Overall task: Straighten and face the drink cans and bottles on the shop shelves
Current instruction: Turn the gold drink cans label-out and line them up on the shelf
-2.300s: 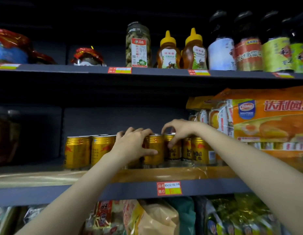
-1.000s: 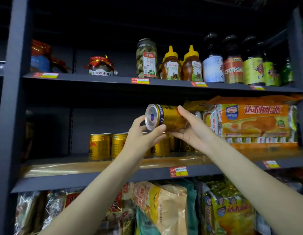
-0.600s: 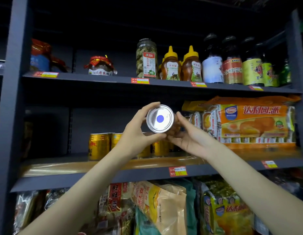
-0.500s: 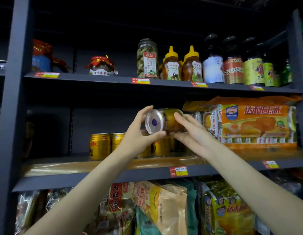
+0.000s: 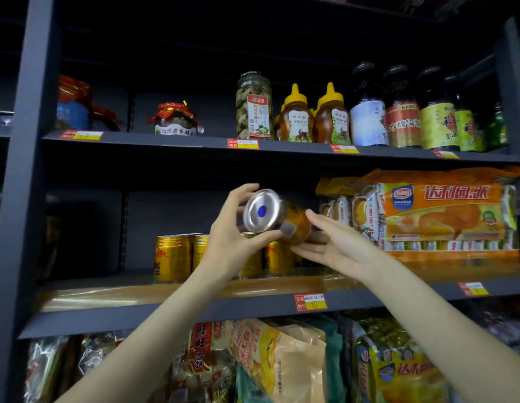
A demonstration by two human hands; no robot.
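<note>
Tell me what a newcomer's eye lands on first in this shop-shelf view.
First, the gold can held on its side in mid-air above the middle shelf, its silver end with a blue dot facing the camera; the left hand grips it, the right hand open beside it. Next, the orange cake packs to the right and the honey bottles on the shelf above.

A gold metal drink can (image 5: 277, 218) is tipped on its side in the air, silver base toward the camera, above upright gold cans (image 5: 173, 257) standing mid-shelf.
</note>
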